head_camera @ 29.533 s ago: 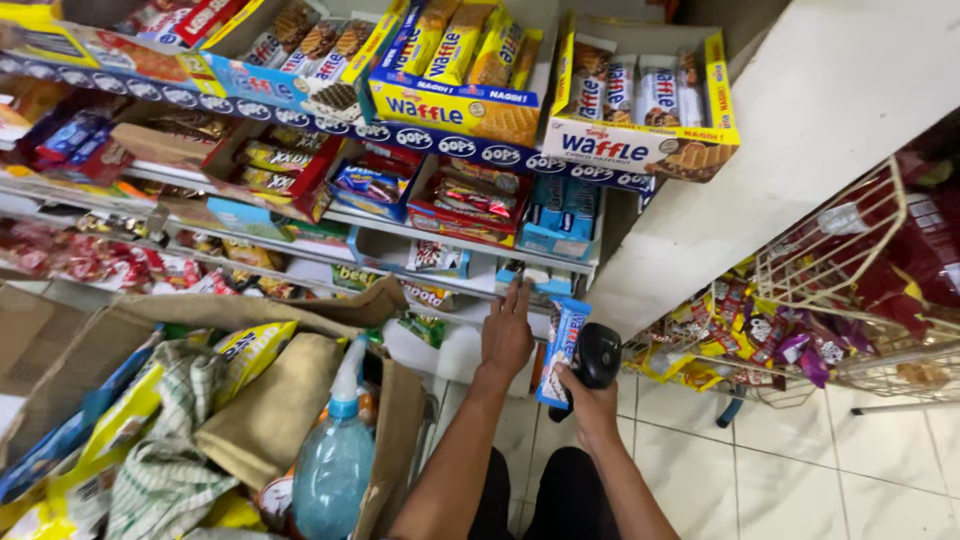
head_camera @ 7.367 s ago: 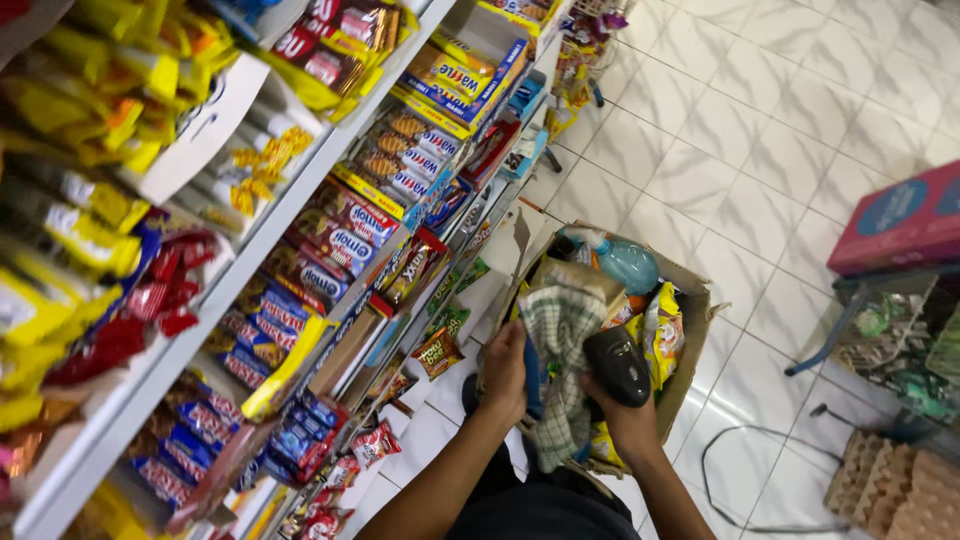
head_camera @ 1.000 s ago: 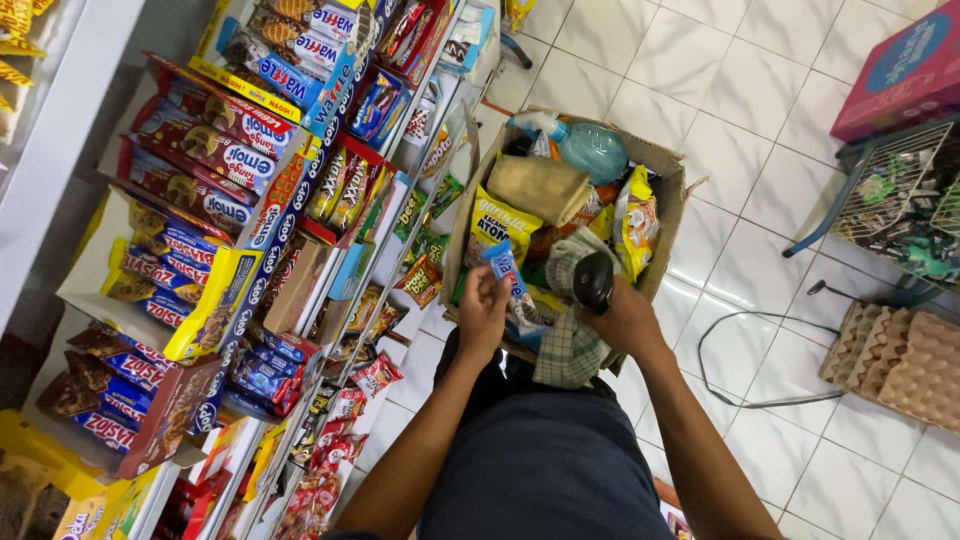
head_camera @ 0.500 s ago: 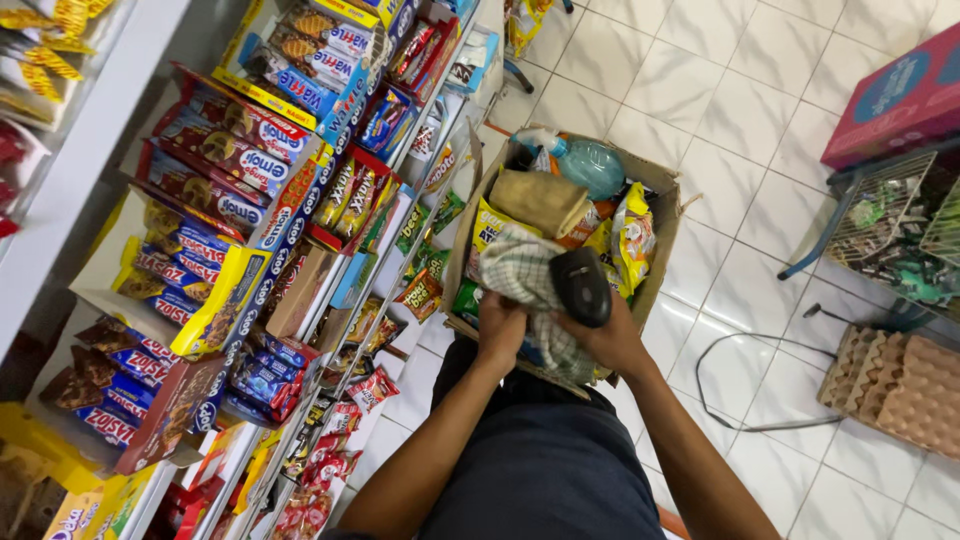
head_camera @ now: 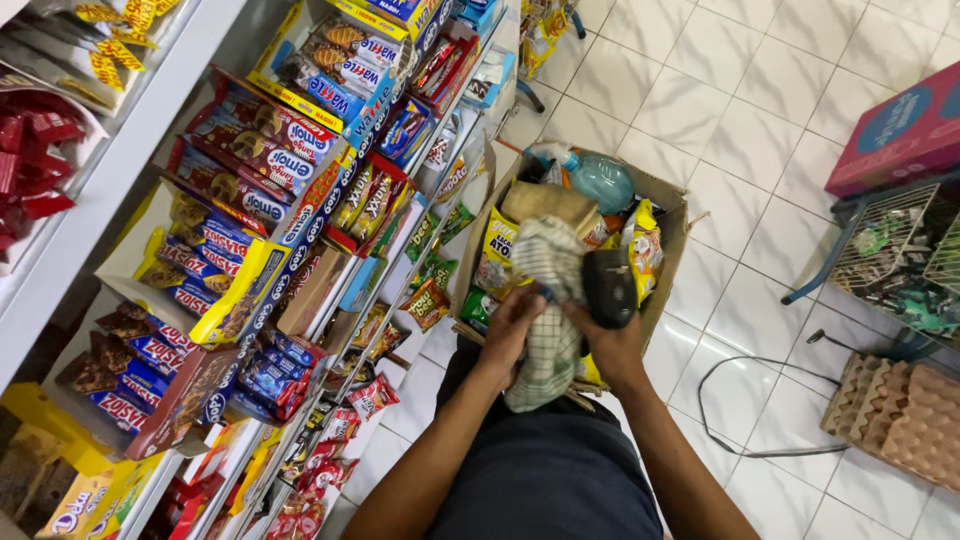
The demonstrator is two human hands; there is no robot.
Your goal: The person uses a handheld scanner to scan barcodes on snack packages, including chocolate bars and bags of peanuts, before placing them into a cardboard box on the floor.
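White tiled shop floor (head_camera: 740, 110) beside snack shelves (head_camera: 300, 260): over the cardboard box (head_camera: 668, 190), the left hand (head_camera: 512, 325) has its grip closed on a checked cloth (head_camera: 548, 300), and the right hand (head_camera: 612, 345) has its grip around a black scanner (head_camera: 608, 288).

A soft, matt checked cloth (head_camera: 548, 300) of woven fabric drapes over a rough brown cardboard box (head_camera: 668, 196). The scanner (head_camera: 609, 288) is dull black plastic. Snack packets (head_camera: 642, 245) inside are glossy foil. A translucent blue plastic bottle (head_camera: 598, 180) shines. The floor tiles (head_camera: 720, 110) are smooth, glazed white.
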